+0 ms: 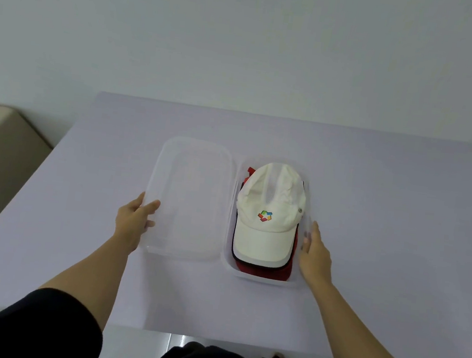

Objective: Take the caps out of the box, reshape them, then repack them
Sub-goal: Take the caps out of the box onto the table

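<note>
Caps (267,211) fill the box (259,281), right fingers (315,232) straight against it, left fingers (152,205) gripping the lid (192,197) alongside.

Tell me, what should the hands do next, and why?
Probably the left hand lets go of the lid and the white cap gets lifted out. The lid already lies beside the box, the white cap tops the stack, and the right hand rests flat against the box's side.

Open clear plastic box (262,280) just right of frame centre. On top inside, white cap (263,240) with multicoloured logo, crown creased, brim toward the lower edge. Beneath, red cap (263,271) peeking out. Flat just left, clear lid (189,197).
</note>
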Demonstrator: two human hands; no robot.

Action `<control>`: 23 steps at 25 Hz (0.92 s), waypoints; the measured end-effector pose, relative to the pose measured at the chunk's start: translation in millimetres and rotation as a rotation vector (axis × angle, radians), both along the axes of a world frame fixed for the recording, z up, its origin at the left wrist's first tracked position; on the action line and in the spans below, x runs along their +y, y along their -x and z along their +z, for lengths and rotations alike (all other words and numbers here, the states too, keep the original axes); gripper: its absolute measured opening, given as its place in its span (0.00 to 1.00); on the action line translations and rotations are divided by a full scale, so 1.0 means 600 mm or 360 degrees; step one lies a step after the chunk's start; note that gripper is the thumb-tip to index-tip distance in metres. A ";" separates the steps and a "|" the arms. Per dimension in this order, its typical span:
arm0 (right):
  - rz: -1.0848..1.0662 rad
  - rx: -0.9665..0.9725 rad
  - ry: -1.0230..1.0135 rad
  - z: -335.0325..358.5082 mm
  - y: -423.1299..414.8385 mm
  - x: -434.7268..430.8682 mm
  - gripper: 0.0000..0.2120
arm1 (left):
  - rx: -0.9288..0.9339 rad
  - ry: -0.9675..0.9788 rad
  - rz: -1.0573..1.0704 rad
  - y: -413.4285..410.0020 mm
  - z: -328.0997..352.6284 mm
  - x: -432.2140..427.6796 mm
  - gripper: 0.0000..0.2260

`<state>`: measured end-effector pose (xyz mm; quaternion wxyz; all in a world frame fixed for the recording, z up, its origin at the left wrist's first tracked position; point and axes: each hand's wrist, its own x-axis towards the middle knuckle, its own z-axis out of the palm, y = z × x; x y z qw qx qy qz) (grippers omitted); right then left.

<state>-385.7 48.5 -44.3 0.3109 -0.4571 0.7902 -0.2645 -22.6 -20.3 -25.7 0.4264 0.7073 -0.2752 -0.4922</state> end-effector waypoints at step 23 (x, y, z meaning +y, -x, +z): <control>0.0678 0.0586 0.0081 0.046 -0.022 -0.008 0.44 | -0.1089 -0.0577 -0.0667 0.002 -0.071 -0.022 0.29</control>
